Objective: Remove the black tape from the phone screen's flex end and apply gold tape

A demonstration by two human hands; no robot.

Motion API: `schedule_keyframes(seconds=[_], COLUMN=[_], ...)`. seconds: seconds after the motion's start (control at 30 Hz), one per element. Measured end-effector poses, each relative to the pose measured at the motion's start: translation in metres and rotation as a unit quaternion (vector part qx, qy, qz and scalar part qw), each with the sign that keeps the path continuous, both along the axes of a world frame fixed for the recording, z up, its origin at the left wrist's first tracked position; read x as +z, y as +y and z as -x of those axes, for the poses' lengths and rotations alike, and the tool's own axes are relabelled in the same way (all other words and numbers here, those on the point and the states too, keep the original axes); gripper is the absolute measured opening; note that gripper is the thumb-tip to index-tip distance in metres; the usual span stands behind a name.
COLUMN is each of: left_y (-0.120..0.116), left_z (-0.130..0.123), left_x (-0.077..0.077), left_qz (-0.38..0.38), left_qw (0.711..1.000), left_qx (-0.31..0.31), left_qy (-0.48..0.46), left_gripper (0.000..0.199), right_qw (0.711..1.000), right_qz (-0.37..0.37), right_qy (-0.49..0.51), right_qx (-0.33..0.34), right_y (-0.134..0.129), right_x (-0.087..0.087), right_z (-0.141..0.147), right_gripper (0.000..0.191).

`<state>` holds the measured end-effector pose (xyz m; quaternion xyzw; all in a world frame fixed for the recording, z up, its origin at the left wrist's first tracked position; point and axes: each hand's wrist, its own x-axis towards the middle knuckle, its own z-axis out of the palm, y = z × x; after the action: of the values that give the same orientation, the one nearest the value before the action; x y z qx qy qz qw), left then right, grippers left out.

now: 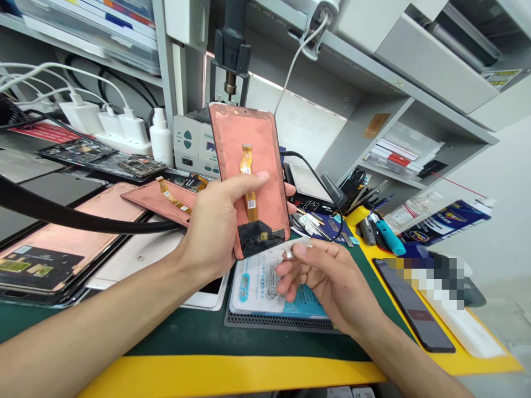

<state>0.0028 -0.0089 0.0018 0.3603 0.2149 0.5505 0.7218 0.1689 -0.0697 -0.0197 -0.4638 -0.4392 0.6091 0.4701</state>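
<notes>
Here, screen panel (262, 150) steep lengthwise, top leftward; left hand (218, 224) clamping it, right hand (327, 276) pinching strip (299, 244).

Place: phone-repair workshop bench | Signs: detached phone screen with flex cable (253, 132), opened phone parts (141, 165), hot-air gun (233, 50), plug-in chargers (83, 116), pen-like tools in holder (360, 185), green-and-yellow work mat (249, 376), shelving overhead (452, 119)

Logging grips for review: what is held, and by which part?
Left hand: a phone screen, gripped around its lower half. Right hand: a small white piece, pinched; which part is unclear.
</notes>
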Motion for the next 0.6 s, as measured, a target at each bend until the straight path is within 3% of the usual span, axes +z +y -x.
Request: schedule_keyframes(seconds=[0.4, 0.6], left_y=[0.0024, 0.0028], left_z=[-0.0006, -0.0006], left_x=[-0.0004, 0.0012], left_qz=[0.02, 0.044], left_qw=[0.998, 0.997], left_qx=[-0.043, -0.034], left_qy=[-0.04, -0.05], left_gripper=[0.022, 0.021], right_qw=[1.0, 1.0], right_qz=[-0.01, -0.018], right_qy=[-0.006, -0.005], right_qx=[-0.002, -0.003], right_y=[-0.0013, -0.0023], right_x=[-0.0008, -0.0027], right_z=[0.0005, -0.0007], right_gripper=[0.028, 0.028])
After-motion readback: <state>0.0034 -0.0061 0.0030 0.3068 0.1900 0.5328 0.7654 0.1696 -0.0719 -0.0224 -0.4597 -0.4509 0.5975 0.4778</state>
